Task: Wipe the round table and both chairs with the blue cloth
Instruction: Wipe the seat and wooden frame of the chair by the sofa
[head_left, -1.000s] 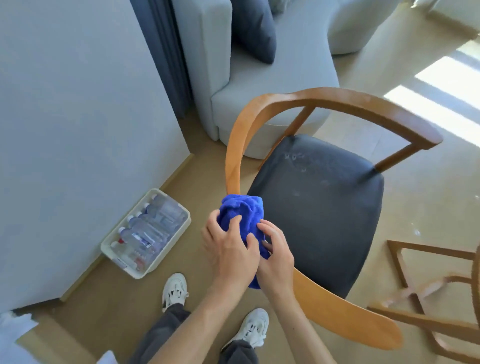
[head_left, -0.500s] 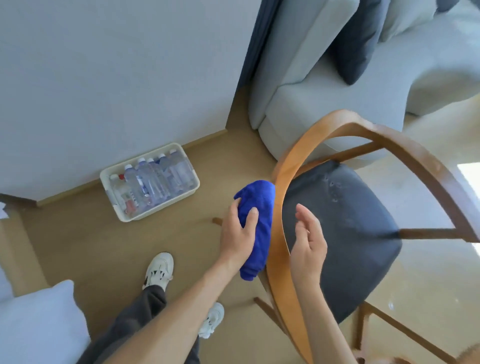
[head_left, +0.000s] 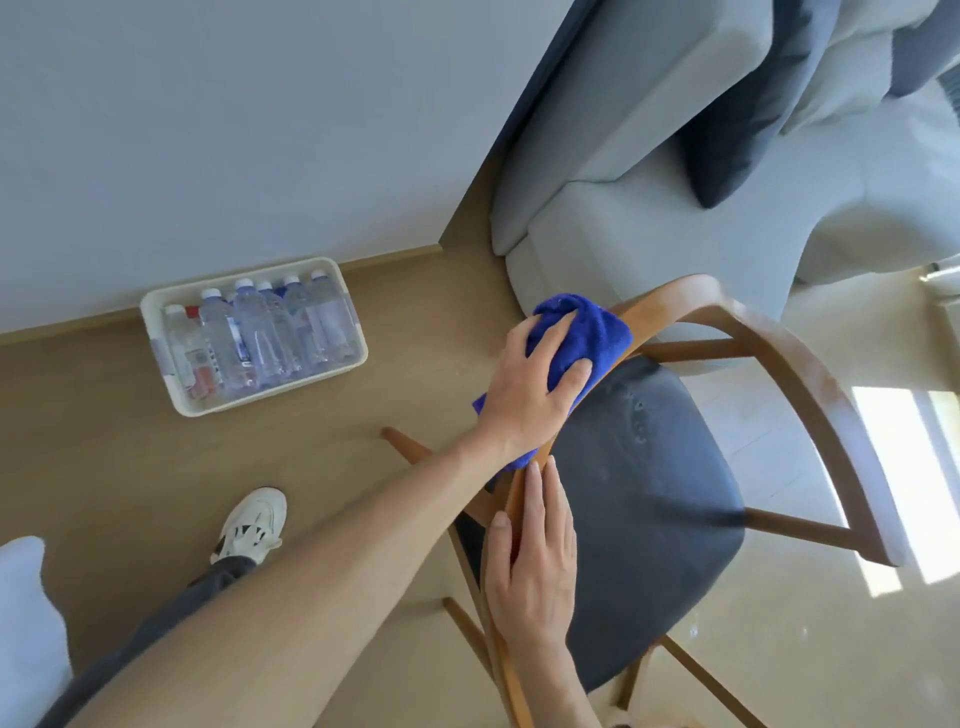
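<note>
A wooden chair (head_left: 810, 374) with a curved back rail and a dark padded seat (head_left: 649, 499) stands in front of me. My left hand (head_left: 530, 395) presses the bunched blue cloth (head_left: 587, 332) onto the curved rail near its bend, fingers wrapped over the cloth. My right hand (head_left: 535, 561) rests flat on the rail closer to me, fingers straight and laid along the wood. The round table and the second chair are out of view.
A white tray (head_left: 171, 343) with several water bottles lies on the wooden floor by the grey wall. A light grey sofa (head_left: 623, 218) with a dark cushion (head_left: 748, 114) stands right behind the chair. My white shoe (head_left: 254, 525) is on the floor at lower left.
My left hand has slid the cloth farther along the rail, away from me toward its bend. My right hand has come down flat onto the rail. The view has swung further left.
</note>
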